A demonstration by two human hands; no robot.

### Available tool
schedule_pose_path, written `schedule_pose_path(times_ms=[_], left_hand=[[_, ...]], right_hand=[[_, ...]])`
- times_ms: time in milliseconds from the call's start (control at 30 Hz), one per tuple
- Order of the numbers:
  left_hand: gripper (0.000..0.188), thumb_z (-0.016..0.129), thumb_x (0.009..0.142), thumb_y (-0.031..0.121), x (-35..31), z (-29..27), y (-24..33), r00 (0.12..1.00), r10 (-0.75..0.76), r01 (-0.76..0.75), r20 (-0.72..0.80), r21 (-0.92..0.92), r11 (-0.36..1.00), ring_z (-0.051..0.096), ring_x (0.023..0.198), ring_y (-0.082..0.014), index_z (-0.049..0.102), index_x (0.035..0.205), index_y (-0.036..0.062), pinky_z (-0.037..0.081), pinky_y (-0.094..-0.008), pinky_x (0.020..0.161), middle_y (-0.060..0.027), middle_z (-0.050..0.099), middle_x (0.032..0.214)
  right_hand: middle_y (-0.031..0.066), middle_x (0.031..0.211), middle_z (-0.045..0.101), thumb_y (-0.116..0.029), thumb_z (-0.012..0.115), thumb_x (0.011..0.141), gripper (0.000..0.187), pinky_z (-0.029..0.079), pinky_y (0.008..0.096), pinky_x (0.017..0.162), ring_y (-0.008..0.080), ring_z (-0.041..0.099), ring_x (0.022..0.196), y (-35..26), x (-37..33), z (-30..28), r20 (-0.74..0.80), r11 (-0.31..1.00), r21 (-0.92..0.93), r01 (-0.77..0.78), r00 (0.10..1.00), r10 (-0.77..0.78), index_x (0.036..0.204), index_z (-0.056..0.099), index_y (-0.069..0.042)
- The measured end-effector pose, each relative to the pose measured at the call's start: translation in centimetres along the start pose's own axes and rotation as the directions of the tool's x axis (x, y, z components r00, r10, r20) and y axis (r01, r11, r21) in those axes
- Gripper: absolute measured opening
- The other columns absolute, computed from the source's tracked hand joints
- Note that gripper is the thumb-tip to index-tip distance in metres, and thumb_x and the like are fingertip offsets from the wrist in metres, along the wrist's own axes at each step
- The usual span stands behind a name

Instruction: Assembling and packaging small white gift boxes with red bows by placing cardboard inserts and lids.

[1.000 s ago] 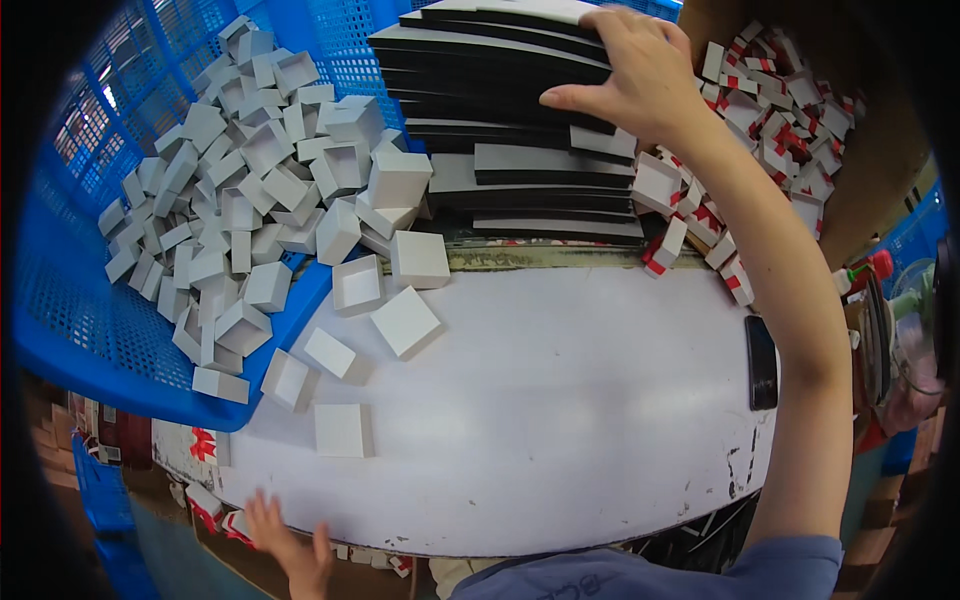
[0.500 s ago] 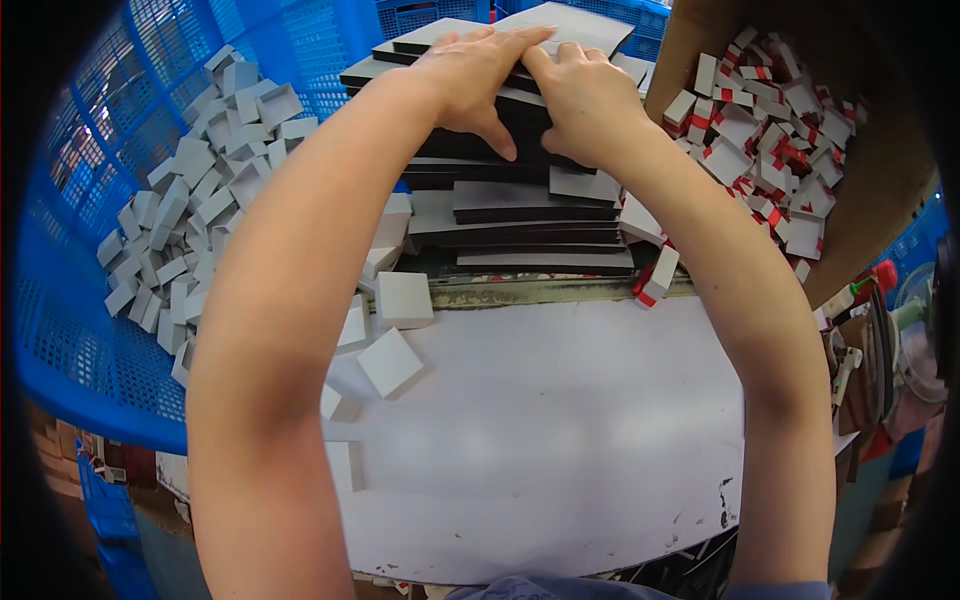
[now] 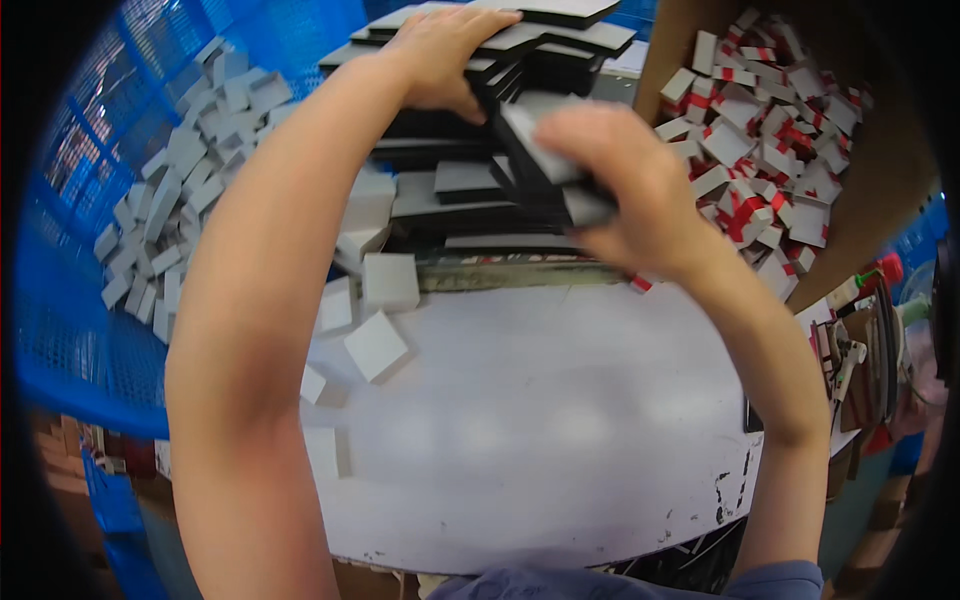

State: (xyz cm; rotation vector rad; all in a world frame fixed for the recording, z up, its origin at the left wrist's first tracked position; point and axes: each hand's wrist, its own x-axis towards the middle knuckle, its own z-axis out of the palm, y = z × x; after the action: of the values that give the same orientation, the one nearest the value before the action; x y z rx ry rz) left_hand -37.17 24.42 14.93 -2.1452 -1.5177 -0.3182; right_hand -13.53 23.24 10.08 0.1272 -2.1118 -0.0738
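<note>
Stacks of flat pads with black edges and pale grey faces (image 3: 460, 208) stand at the far side of the white tabletop (image 3: 560, 430). My left hand (image 3: 445, 50) lies over the top of the upper stack, fingers stretched out and thumb apart at its near side. My right hand (image 3: 645, 190), smeared by motion, grips a small bundle of black-edged pads (image 3: 530, 140), tilted in front of the stacks. How many pads it holds I cannot tell. Small white boxes (image 3: 390, 281) lie on the left of the table, near my left forearm.
A large blue basket (image 3: 85, 395) at the left holds many white box pieces (image 3: 187, 150). At the right, a cardboard carton (image 3: 668, 50) is full of small white boxes with red bands (image 3: 738, 140). Tools and odds and ends (image 3: 862, 350) crowd the table's right side.
My right hand has come off the top of the stack, moving nearer and to the right with a bundle of pads. My left hand stays on the stack, shifted slightly left in view.
</note>
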Motion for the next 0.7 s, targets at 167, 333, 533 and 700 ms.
schedule_pose_path(times_ms=[167, 333, 533, 700], left_hand=[[0.101, 0.080, 0.058, 0.029, -3.3, -4.8, 3.7, 0.995, -0.093, 0.075, -0.044, -0.314, 0.947, 0.022, 0.131, -0.0389, 0.023, 0.140, 0.0121, 0.019, -0.0533, 0.105, -0.0201, 0.024, 0.142], [0.074, 0.063, 0.073, 0.055, -21.4, 1.5, -5.5, 0.917, -0.377, 0.392, -0.132, 0.124, 0.912, 0.035, 0.124, -0.0373, 0.043, 0.129, 0.0107, 0.027, -0.0477, 0.101, -0.0163, 0.042, 0.133], [0.095, 0.063, 0.064, 0.065, -36.2, 2.5, -6.1, 0.245, -0.968, 0.953, 0.047, 0.170, 0.249, 0.032, 0.127, -0.0396, 0.038, 0.134, 0.0049, 0.028, -0.0446, 0.104, -0.0234, 0.021, 0.144], [0.080, 0.067, 0.061, 0.063, -33.5, 2.5, -4.7, 0.205, -0.888, 0.901, 0.412, 0.274, 0.335, 0.055, 0.106, -0.0345, 0.060, 0.106, -0.0027, 0.045, -0.0391, 0.087, -0.0245, 0.047, 0.126]], right_hand=[[0.0140, 0.115, 0.053, -0.008, 0.067, 0.057, 0.050, 0.040, 0.0459, 0.090, 0.0311, 0.049, 0.109, -5.4, -10.0, 3.6, 0.321, 0.986, -0.118, -0.117, 0.935, 0.149, 0.106, 0.056, -0.006], [0.0173, 0.125, 0.047, -0.015, 0.070, 0.060, 0.059, 0.030, 0.0509, 0.099, 0.0363, 0.039, 0.119, -9.1, -12.5, 4.2, 0.522, 0.942, -0.035, -0.334, 0.798, 0.302, 0.115, 0.052, -0.005], [0.0190, 0.131, 0.043, -0.014, 0.061, 0.069, 0.053, 0.027, 0.0492, 0.102, 0.0394, 0.035, 0.123, -8.2, -14.7, 3.5, 0.439, 0.892, 0.055, -0.449, 0.813, 0.383, 0.119, 0.051, -0.002], [0.0189, 0.130, 0.045, -0.007, 0.052, 0.073, 0.046, 0.026, 0.0458, 0.104, 0.0385, 0.036, 0.124, -9.1, -14.8, 4.1, 0.371, 0.853, 0.069, -0.518, 0.807, 0.460, 0.118, 0.053, -0.002]])
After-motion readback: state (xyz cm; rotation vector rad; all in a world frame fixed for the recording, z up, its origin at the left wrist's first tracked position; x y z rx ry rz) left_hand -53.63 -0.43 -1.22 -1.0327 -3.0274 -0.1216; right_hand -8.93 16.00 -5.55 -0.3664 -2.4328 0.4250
